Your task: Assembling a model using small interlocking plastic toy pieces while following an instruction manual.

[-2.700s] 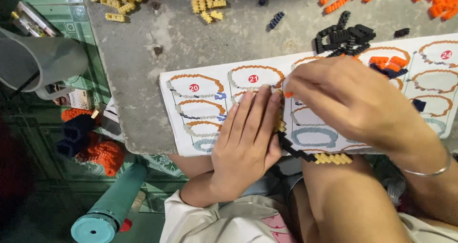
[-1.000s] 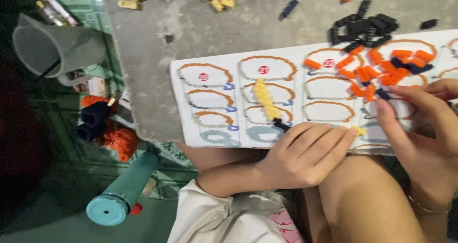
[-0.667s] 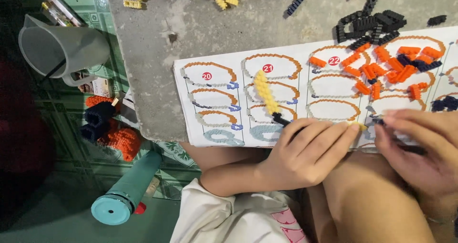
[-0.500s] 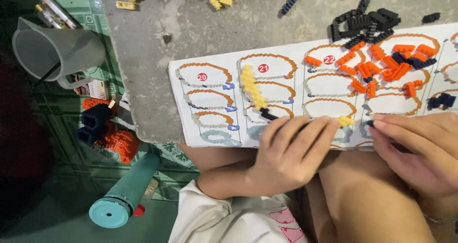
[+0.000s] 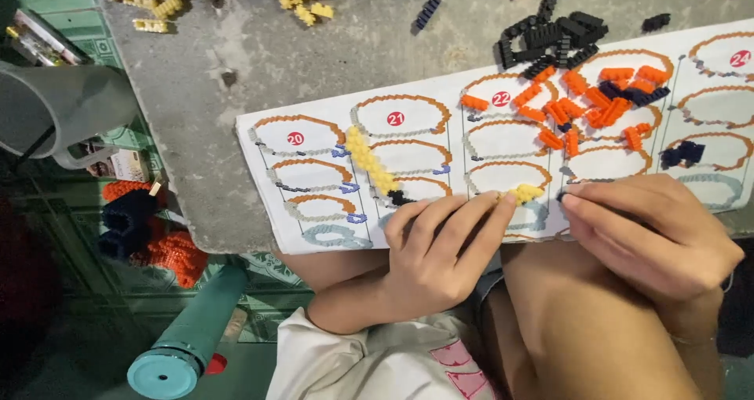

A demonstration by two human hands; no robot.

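since half a second ago your left hand has slid its fingertips right along the lower edge of the printed sheet, and the chain's yellow end piece now sits just at the tip of your index finger instead of lying clear of it. your left fingers are stretched out side by side, pressed flat on the paper, not pinching anything. the yellow bead chain runs from the upper left down to a black segment just above your left knuckles. your right hand rests at the sheet's lower right, fingers held close together with the tips pointing left; a dark bit shows at those tips, but you cannot tell from here whether it is gripped. orange pieces lie scattered over the ovals above your right hand, black pieces sit on the grey table beyond them. a teal bottle lies below the table edge at left.
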